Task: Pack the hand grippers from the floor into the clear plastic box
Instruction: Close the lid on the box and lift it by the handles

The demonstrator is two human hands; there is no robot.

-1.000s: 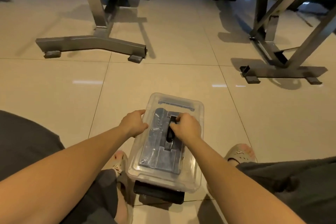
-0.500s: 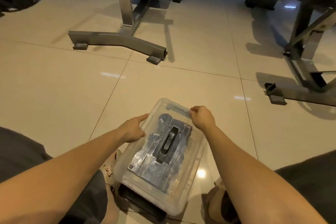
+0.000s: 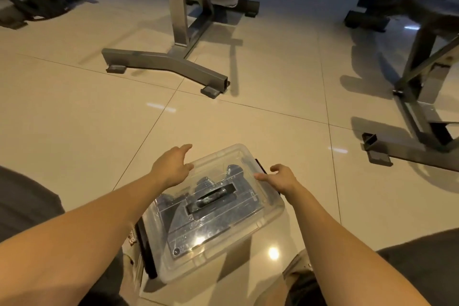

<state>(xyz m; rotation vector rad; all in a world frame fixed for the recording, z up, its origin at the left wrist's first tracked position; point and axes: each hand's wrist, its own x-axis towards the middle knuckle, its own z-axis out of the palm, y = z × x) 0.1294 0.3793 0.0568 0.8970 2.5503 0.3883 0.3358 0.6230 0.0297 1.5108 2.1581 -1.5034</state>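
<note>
Clear plastic box betw. L hand & R hand; sandal print illegible.

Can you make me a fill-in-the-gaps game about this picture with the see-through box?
The clear plastic box stands on the tiled ___.
Its lid is ___, not off.
The handle on top is coloured ___.
Counting the left hand and the right hand, ___ hands are at the box.

Missing words: floor; on; black; two.

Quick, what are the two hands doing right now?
Left hand: open, by a corner of the clear plastic box, holding nothing.
Right hand: open, at its side, holding nothing.
</note>
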